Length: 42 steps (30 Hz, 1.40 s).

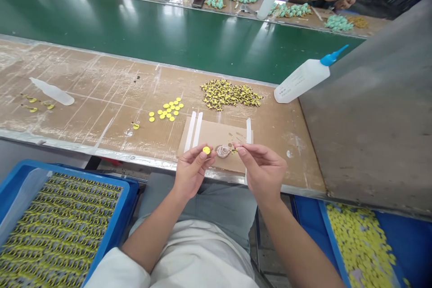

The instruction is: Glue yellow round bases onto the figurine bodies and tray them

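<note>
The left hand (pixel 191 172) pinches a yellow disc (pixel 206 150) at its fingertips. Just right of it, the right hand (pixel 261 168) pinches a small yellow-black piece (pixel 233 149) over a glue blob (pixel 222 151) on the cardboard sheet (pixel 216 137). Beyond, on the worktop (pixel 84 99), lie loose discs (pixel 168 110) and a pile of pieces (pixel 229 94).

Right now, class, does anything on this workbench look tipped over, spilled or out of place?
Yes. The squeeze bottle with the blue nozzle lies on its side at the bench's right end, and a clear bottle lies flat at the left. Small glue blobs stain the cardboard sheet beyond the left hand and right hand.
</note>
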Each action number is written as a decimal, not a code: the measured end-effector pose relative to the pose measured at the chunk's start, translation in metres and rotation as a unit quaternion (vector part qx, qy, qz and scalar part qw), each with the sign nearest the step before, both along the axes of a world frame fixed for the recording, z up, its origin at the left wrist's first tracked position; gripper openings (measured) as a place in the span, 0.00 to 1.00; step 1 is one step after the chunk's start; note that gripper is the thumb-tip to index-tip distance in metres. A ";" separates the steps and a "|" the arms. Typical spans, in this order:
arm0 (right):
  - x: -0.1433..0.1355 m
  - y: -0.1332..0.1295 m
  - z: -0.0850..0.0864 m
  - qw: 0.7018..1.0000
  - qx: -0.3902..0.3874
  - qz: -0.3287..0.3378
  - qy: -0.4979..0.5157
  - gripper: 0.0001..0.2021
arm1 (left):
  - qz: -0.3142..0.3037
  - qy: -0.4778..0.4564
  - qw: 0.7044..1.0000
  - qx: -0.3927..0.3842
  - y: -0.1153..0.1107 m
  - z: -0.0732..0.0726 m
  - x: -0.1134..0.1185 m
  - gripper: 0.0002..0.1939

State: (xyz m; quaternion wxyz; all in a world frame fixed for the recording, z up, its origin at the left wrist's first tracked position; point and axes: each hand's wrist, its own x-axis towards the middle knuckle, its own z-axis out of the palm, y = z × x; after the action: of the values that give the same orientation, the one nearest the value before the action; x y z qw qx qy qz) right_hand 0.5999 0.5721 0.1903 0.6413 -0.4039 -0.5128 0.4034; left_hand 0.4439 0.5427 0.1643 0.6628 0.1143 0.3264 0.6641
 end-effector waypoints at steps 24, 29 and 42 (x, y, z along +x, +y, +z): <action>-0.023 -0.029 0.026 0.999 0.021 0.033 -0.005 0.05 | 0.020 0.052 0.998 0.028 -0.022 0.029 0.021 0.13; -0.023 -0.030 0.024 0.999 0.018 0.035 -0.013 0.05 | 0.025 0.052 0.998 0.030 -0.022 0.029 0.021 0.12; -0.025 -0.030 0.024 0.999 0.036 0.028 -0.021 0.05 | 0.029 0.067 0.997 0.037 -0.023 0.029 0.021 0.12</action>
State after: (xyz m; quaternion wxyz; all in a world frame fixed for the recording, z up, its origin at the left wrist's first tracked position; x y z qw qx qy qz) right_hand 0.5753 0.5424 0.2147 0.6329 -0.3741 -0.5516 0.3941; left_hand 0.4649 0.5196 0.1937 0.6153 0.1732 0.3484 0.6856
